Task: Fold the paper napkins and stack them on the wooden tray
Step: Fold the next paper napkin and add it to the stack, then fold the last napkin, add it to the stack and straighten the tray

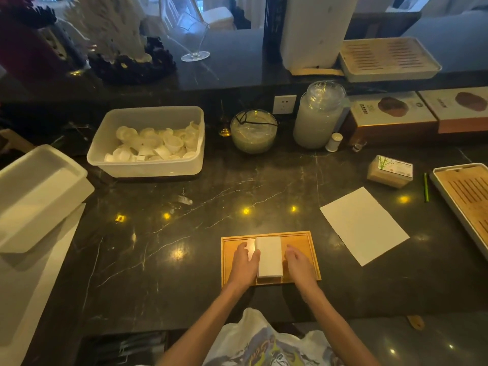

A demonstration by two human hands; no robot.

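Squaring step: your left hand and right hand flank napkin stack on wooden tray, fingers relaxed, gripping nothing. Next, likely: fetch flat napkin, fold it.

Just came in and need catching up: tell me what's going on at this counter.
A person stands at a dark counter with a hand on each side of a stack of folded napkins that sits on the wooden tray. The left hand touches the stack's left edge and the right hand rests against its right side, as if squaring it up. One unfolded napkin lies flat on the counter to the right, apart from the tray.
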